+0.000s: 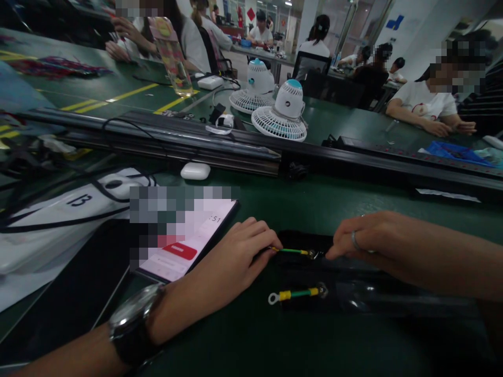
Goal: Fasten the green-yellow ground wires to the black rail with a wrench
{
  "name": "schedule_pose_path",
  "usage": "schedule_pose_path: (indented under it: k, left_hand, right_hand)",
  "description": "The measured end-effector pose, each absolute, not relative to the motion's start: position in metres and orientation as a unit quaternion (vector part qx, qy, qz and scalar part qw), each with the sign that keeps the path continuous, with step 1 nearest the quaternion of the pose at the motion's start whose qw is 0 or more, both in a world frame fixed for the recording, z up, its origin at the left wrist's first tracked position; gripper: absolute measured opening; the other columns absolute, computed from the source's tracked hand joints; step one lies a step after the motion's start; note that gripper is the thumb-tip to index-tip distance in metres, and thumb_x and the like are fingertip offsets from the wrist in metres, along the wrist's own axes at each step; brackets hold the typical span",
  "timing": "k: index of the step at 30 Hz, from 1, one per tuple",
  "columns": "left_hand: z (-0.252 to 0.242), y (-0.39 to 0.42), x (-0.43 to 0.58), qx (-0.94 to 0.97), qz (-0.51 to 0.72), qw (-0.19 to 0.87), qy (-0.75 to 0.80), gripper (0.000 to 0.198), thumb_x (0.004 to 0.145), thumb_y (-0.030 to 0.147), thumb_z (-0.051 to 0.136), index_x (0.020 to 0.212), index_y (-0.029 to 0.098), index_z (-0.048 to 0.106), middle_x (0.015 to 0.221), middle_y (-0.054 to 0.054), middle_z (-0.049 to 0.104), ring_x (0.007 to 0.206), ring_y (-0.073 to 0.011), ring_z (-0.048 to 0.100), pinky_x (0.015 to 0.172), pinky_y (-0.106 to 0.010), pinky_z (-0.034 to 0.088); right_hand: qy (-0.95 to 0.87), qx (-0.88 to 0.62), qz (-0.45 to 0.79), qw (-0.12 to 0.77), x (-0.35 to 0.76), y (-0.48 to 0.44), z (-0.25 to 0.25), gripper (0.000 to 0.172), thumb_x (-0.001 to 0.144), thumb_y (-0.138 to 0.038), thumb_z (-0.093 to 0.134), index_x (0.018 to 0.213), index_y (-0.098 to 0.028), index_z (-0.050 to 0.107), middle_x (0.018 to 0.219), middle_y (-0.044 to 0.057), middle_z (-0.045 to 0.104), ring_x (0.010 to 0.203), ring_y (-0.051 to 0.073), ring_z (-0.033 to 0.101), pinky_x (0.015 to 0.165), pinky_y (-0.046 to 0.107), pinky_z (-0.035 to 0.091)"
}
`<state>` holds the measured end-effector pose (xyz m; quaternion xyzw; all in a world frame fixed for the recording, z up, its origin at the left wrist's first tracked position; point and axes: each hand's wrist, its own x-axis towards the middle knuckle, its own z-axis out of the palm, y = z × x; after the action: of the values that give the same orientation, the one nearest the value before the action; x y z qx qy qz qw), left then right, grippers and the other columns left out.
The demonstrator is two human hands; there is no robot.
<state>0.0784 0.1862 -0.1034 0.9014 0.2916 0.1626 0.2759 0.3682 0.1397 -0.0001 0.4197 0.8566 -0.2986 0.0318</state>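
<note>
I am looking over a dark green workbench [220, 340] that is filling most of the view, with a long black rail [393, 166] running across it. Beyond the rail, on the right, a seated person in a white top [426, 107] is working with both hands. On my left, a white package marked 13 [98, 201] is lying under looping black cords. Two white fans with blue tops, a nearer one [280, 112] and a farther one [252, 86], are resting behind the rail. A phone [181, 251] with a lit screen is lying just beyond my left forearm. My left hand [247, 251] is pinching the left end of a green-and-yellow wire [293, 251] between thumb and fingers. My right hand [365, 235] is curling its fingers just beside the wire's right end, at a small metal fastening; I cannot tell whether they are gripping anything. A wristwatch [135, 319] is circling my left wrist. The pinched wire is lying above a dark strip, and nearer me a second wire [302, 294] is extending leftward from another strip, its ring terminal [274, 298] pointing left. A finger ring [354, 241] is gleaming on my right hand.
</note>
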Motion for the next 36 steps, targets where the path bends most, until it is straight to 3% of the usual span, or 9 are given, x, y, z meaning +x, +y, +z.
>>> schedule_pose_path:
  k: [16,25,36]
  left_hand:
    - [-0.1009,0.1855,0.0778,0.901,0.152,0.279,0.295,0.018,0.101,0.011,0.048,0.104,0.023,0.061,0.108,-0.001,0.061,0.099,-0.0184,0.052,0.087,-0.036,0.040]
    - [-0.0999,0.1849,0.0770,0.902,0.158,0.275,0.291,0.018,0.100,0.011,0.049,0.103,0.022,0.062,0.107,-0.002,0.062,0.099,-0.0187,0.053,0.087,-0.036,0.041]
    - [-0.0993,0.1854,0.0781,0.903,0.152,0.273,0.296,0.016,0.101,0.012,0.050,0.103,0.023,0.062,0.106,0.000,0.062,0.098,-0.0180,0.053,0.090,-0.037,0.039]
  right_hand:
    - [0.857,0.427,-0.288,0.015,0.3649,0.1405,-0.0015,0.032,0.096,-0.008,0.056,0.111,-0.029,0.075,0.113,-0.002,0.075,0.102,0.016,0.070,0.091,0.027,0.051]
    - [0.845,0.452,-0.286,0.008,0.3656,0.1430,-0.0042,0.022,0.098,-0.013,0.057,0.098,-0.026,0.076,0.098,-0.003,0.076,0.090,0.015,0.070,0.081,0.026,0.049]
    - [0.868,0.434,-0.241,0.006,0.3703,0.1447,-0.0068,0.027,0.097,-0.010,0.055,0.104,-0.026,0.076,0.107,-0.001,0.076,0.095,0.017,0.071,0.086,0.029,0.049]
